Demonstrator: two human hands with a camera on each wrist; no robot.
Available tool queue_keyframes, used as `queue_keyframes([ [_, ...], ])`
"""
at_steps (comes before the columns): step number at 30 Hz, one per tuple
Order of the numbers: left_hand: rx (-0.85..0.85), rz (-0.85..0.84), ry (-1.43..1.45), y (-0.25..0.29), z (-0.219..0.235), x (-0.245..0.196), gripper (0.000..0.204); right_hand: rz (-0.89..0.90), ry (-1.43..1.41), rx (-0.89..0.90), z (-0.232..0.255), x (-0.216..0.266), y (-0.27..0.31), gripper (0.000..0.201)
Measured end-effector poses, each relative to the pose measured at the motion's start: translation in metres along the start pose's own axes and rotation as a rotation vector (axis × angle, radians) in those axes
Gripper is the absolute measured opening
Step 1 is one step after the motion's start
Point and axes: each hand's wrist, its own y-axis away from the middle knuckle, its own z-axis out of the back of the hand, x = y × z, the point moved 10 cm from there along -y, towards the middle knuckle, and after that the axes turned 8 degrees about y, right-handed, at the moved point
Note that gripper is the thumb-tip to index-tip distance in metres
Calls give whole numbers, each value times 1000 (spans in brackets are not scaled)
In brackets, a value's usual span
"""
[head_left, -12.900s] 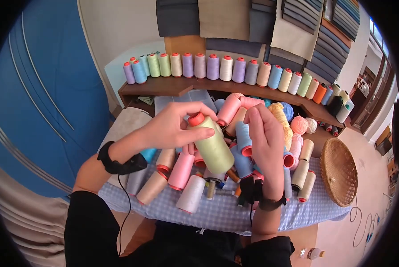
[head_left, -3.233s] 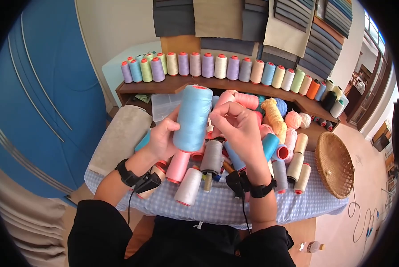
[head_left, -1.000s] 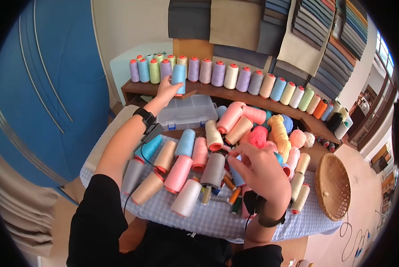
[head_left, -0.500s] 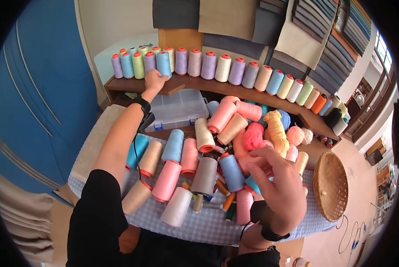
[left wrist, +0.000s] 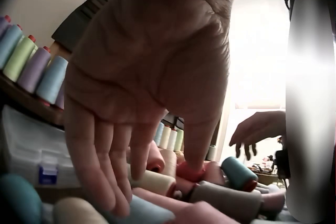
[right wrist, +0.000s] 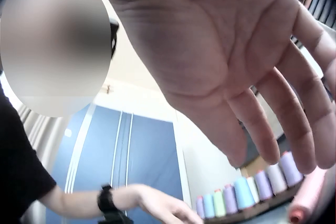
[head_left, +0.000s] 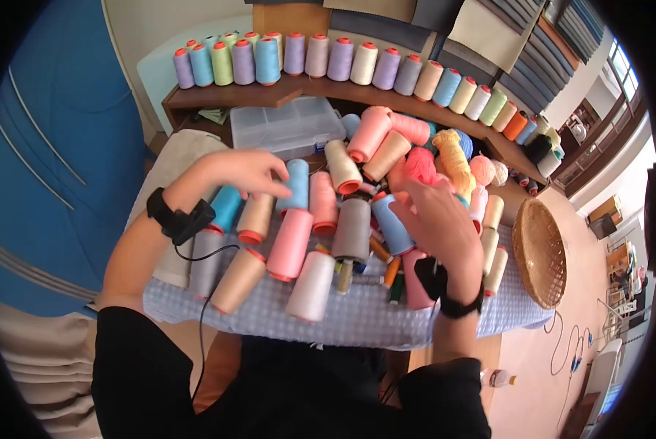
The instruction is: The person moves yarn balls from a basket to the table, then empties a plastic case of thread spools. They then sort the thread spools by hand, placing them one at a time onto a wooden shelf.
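My left hand (head_left: 244, 172) hovers beside a light blue cone (head_left: 296, 184) in the pile, its fingers loosely spread and nothing held. In the left wrist view that hand (left wrist: 149, 77) hangs palm-on over the cones, fingers straight. My right hand (head_left: 441, 219) hangs relaxed above the pile's right part, near a blue cone (head_left: 392, 223) and coral yarn (head_left: 421, 167). The right wrist view shows its palm (right wrist: 226, 50) bare. On the shelf, another light blue cone (head_left: 268, 62) stands upright at the front, right of a purple cone (head_left: 244, 63).
A row of upright cones lines the curved wooden shelf (head_left: 328, 89). Below it lies a clear plastic box (head_left: 284, 128). Grey fabric (head_left: 196, 157) covers the table's left side; a wicker basket (head_left: 539, 254) leans at the right. A thin cable trails from my left wrist.
My left hand has let go of the light blue cone on the shelf and come back over the pile. My right hand has moved slightly up in the head view, which has tilted down.
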Motion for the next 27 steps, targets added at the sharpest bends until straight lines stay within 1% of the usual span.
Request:
queue_keyframes([
  [2,46,-12,-18,7,-19,5,57,70,344,216,-47,-6,-10,30],
  [3,53,-12,-18,4,-25,11,57,65,342,220,-60,-14,-15,30],
  [5,-174,-97,-97,-8,-10,12,62,229,334,183,-80,-11,-21,15],
  [6,-179,-103,-92,-19,-13,13,62,231,343,183,-87,-13,-25,15],
  [8,-311,-18,-132,-40,-2,18,61,200,383,376,-115,-21,-28,23],
  [9,-324,-22,-124,-50,-1,19,61,211,395,372,-121,-21,-30,23],
  [10,-282,36,-134,-56,-4,22,61,168,403,375,-123,-24,-33,29],
  [11,-238,94,-146,-60,-7,26,62,122,409,378,-122,-28,-34,36],
  [12,-273,83,-128,-62,-4,25,64,127,418,372,-121,-29,-34,36],
  [13,-284,77,-126,-63,-3,25,64,96,412,400,-117,-29,-34,41],
  [14,-308,78,-135,-65,-1,25,61,65,405,426,-113,-29,-33,46],
  [15,-331,82,-141,-66,0,28,58,70,413,422,-105,-27,-32,46],
  [16,-423,64,-121,-61,7,27,61,22,371,409,-86,-22,-29,49],
  [17,-433,56,-120,-63,9,32,61,-29,328,392,-72,-22,-29,52],
  [18,-567,-3,-86,-57,23,33,64,8,202,322,-60,-27,-33,57],
  [19,-695,-62,-51,-50,38,35,67,5,208,312,-50,-36,-39,57],
  [20,-414,-12,181,-53,32,38,80,68,61,230,-34,-34,-49,60],
  [21,-415,-16,177,-42,37,32,80,133,-87,148,-19,-29,-59,63],
  [22,-558,-101,261,-21,54,21,85,153,-106,118,-3,-19,-65,63],
  [23,-704,-188,345,2,71,13,90,156,-108,112,1,-15,-75,63],
  [24,-710,-190,338,15,78,6,90,118,-227,113,3,-15,-88,60],
  [26,-796,-352,509,46,100,-9,91,35,-452,139,-3,-14,-113,54],
  [27,-802,-353,500,53,106,-8,91,42,-457,132,-7,-9,-125,54],
])
